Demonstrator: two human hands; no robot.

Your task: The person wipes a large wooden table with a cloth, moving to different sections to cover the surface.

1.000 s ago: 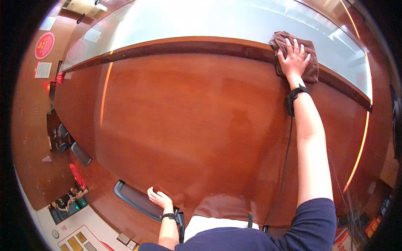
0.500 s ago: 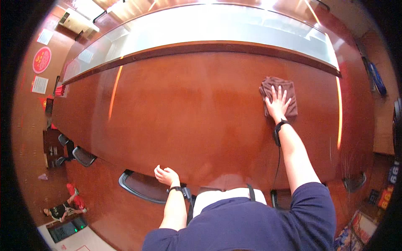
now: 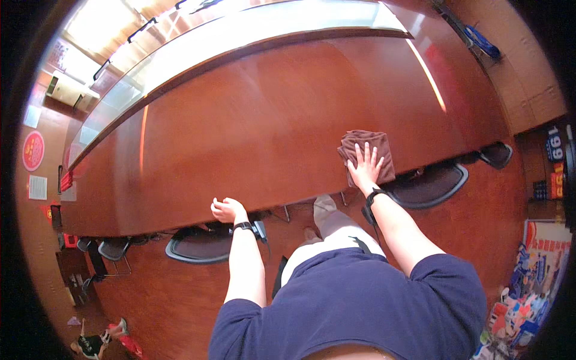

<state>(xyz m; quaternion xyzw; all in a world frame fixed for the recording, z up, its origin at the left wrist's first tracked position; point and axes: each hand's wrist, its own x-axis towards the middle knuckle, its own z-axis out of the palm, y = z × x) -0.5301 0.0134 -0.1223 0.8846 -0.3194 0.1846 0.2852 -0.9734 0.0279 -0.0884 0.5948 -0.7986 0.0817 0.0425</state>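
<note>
We have the folded brown cloth [image 3: 387, 157] lying on the table [image 3: 258, 120], close to its near edge and right of its middle. Our right hand [image 3: 363, 171] rests on top of the cloth, palm down, fingers spread wide. Our left hand [image 3: 228, 210] is farther left at the table's near edge, fingers loosely bent; we cannot tell whether they close fully or whether they touch the wood. We wear a black band [image 3: 243, 226] on the left wrist. Along the far side of the table we see a pale panel [image 3: 240, 45], washed out by glare. At the table's near edge stand a left chair [image 3: 201, 246] and a right chair [image 3: 429, 187]. Well apart from the table, on its near side toward the left end, we see another person [image 3: 91, 346], small and partly visible.
</note>
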